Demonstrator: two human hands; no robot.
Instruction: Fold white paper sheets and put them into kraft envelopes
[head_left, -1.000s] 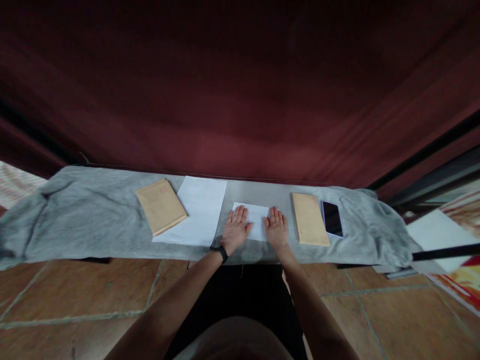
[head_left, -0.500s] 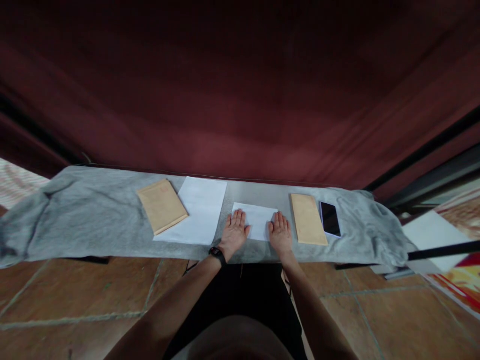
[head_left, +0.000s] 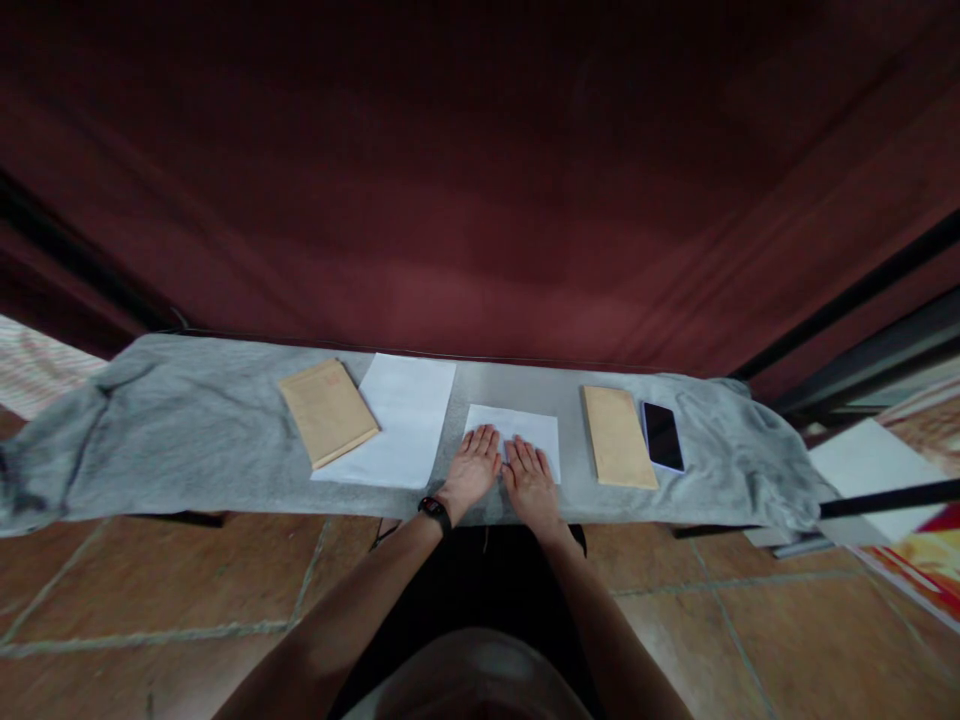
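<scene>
A small white sheet of paper (head_left: 536,427), perhaps folded, lies flat on the grey cloth in front of me. My left hand (head_left: 474,467) rests palm down on its left part, fingers stretched out, a black watch on the wrist. Close beside it, my right hand (head_left: 529,480) lies flat on the middle of the same paper, fingers extended. Both hands cover the near portion of the sheet. To the left is a larger white sheet (head_left: 409,420), partly under a brown envelope (head_left: 328,412). Another brown envelope (head_left: 619,437) lies right of my hands.
A phone (head_left: 663,437) with a dark screen lies right of the right-hand envelope. The grey cloth (head_left: 202,430) covers a long narrow table. A dark red curtain-like surface (head_left: 480,250) rises along its far edge. Tiled floor (head_left: 225,580) shows below the near edge.
My right hand has moved left from the paper's right edge to its middle, close to my left hand. The left hand has stayed nearly in place.
</scene>
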